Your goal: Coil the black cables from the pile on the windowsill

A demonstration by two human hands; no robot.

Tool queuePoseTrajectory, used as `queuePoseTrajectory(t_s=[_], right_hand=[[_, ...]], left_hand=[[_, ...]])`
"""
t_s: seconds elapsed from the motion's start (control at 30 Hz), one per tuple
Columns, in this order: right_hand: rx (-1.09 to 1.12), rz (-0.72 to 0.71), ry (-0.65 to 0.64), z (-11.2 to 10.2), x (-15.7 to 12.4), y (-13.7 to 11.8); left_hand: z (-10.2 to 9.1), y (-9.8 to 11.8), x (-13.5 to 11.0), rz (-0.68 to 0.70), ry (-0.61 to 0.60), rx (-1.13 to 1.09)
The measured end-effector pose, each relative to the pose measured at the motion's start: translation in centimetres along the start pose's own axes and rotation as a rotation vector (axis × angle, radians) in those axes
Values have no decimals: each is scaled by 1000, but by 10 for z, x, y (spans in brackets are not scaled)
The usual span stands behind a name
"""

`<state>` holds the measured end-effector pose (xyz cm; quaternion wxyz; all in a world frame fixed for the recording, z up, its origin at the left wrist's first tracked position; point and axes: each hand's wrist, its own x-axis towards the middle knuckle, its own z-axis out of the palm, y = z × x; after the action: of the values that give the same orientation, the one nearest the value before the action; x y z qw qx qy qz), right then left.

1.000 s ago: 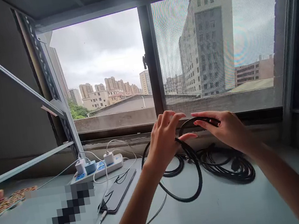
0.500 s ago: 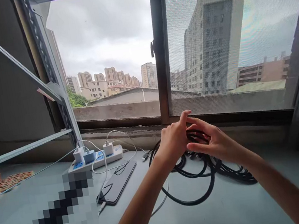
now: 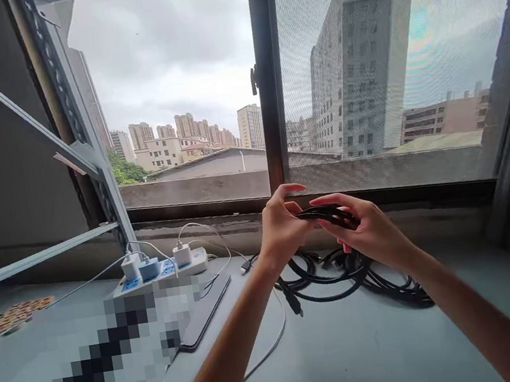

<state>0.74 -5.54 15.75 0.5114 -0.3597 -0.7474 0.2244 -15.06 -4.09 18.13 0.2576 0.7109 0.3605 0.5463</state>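
Observation:
Both hands are raised above the table, close together, with strands of a black cable (image 3: 328, 213) stretched between them. My left hand (image 3: 283, 231) pinches the strands from the left, its index finger pointing out to the right. On the other end of the strands, my right hand (image 3: 368, 228) closes its thumb and fingers. Loops of black cable (image 3: 331, 298) sit below the hands, and a black plug (image 3: 293, 303) shows under my left wrist. Whether these loops join the held strands is partly hidden by the hands. To the right lies more coiled black cable (image 3: 402, 293) on the table.
A white power strip (image 3: 193, 263) with several chargers stands by the window wall, white cables running from it. A dark flat phone (image 3: 209, 313) lies left of my forearm, beside a pixelated patch. A metal rack post (image 3: 115, 199) rises at the left, and a patterned item (image 3: 10, 320) lies beyond.
The large hanging loop has drawn up and the plug has come into sight. My hands have moved slightly apart, showing the strands between them. Another person's hand at far left has left the view.

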Motion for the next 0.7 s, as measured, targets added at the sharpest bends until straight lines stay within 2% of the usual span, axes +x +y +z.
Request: queuePoseTrajectory(t_s=[0.1,0.23,0.33,0.4,0.5,0.6,0.63,0.7], right_hand=[[92,20,188,-7,1,-1],[337,55,432,-15,5,3],[452,54,460,-9,7,8],[380,59,434,-3,8,11],[-41,36,381,2,7,15],[-494,32,315,-2,6,17],[-551,37,287,-5,6,17],[-532,17,229,-8,6,17]], left_hand=[[7,-9,3,-106,-6,-103],[13,-16,5,-288,-124,-291],[17,-13,3,-428,-132,-547],[17,-9,2,-494,-81,-626],[11,-4,3,-436,40,-541],[0,-1,7,-253,136,-271],[-3,0,8,-178,153,-153],[-7,2,8,-65,162,15]])
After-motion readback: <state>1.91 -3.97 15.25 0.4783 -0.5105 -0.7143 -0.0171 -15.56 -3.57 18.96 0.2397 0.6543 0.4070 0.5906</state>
